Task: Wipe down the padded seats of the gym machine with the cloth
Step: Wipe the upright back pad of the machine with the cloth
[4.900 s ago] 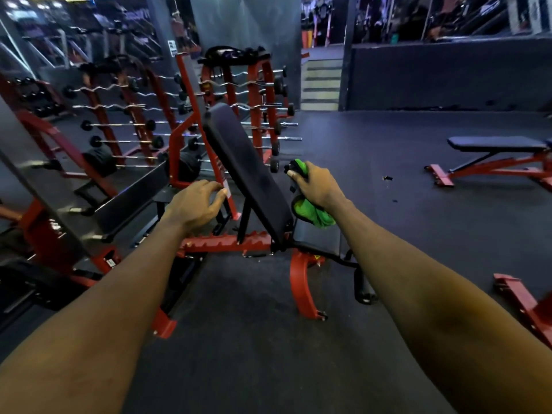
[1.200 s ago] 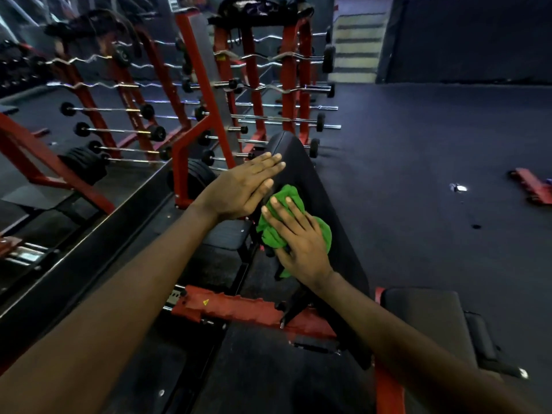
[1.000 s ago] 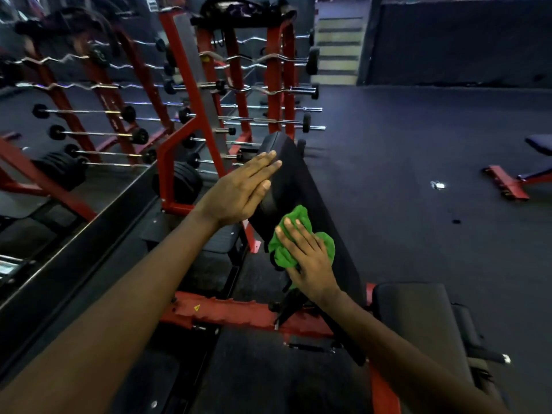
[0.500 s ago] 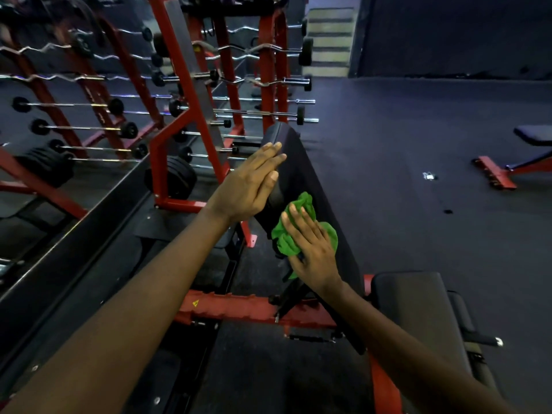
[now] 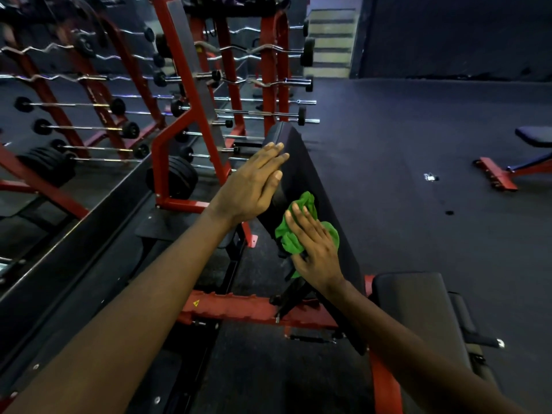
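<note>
a: where's the cloth?
b: the green cloth (image 5: 307, 204) is bunched on the inclined backrest pad (image 5: 301, 162), about mid-height, towards its left edge. the right grip (image 5: 316, 252) lies on top of it, fingers spread and nearly straight, pressing it flat to the pad. it isn't clamped round it.
a: left side?
b: the left grip (image 5: 251, 186) is a flat bare hand with its fingers together and straight, laid against the left edge of the pad near the top. it holds nothing.
a: the rest of the machine?
b: the seat pad (image 5: 418, 309) sits lower right with nothing on it. the red frame (image 5: 239, 309) runs underneath.
a: surroundings?
b: a barbell rack (image 5: 268, 70) stands just behind, on dark rubber floor (image 5: 388, 144). a second bench (image 5: 531, 135) is far right, well apart.
</note>
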Motion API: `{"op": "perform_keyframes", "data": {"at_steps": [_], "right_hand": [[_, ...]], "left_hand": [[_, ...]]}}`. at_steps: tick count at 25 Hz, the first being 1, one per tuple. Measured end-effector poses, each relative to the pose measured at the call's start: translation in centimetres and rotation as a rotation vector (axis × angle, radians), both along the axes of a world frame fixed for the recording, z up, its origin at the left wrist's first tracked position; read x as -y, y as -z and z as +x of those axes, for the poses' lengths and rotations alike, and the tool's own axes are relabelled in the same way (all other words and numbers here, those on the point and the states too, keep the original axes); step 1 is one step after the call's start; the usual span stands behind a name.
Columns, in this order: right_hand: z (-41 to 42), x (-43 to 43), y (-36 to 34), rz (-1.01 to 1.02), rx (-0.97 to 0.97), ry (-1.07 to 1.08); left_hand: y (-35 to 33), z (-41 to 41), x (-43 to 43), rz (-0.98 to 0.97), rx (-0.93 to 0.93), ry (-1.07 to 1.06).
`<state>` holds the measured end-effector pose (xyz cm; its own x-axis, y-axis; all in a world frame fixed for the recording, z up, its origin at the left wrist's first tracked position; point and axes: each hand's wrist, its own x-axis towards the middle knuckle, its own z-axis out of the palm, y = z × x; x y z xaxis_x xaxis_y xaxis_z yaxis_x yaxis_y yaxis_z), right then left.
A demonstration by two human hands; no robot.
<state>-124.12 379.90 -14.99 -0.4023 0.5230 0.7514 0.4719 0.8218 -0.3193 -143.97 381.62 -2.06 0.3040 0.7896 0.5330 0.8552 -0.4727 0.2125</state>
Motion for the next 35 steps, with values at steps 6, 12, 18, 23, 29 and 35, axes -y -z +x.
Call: {"op": "perform_keyframes", "data": {"at_steps": [6,12,18,23,29,35], "right_hand": [[-1.1,-1.3,-4.1,0.030,-0.044,-0.051],[1.5,-0.8,0.2,-0.072,0.020,-0.098],[1.0,-0.8,-0.6,-0.154,-0.089,-0.089],[1.0,-1.3,-1.1,-0.182,-0.053,-0.129],[4.5,-0.3,4.5,-0.346,-0.004,-0.135],[1.9,-1.1,0.6,-0.321,-0.092,-0.151]], "left_hand": [[-0.5,0.5,0.3,-0.079,0.011,-0.044],[-0.7,1.8,0.8,-0.026,-0.052,-0.148],[-1.1,3.4,1.0,0.007,-0.337,-0.300],[-0.1,3.8,1.2,0.036,-0.264,-0.322],[-0.1,4.1,1.0,0.004,-0.248,-0.350],[0.1,4.5,1.0,0.026,-0.237,-0.370]]}}
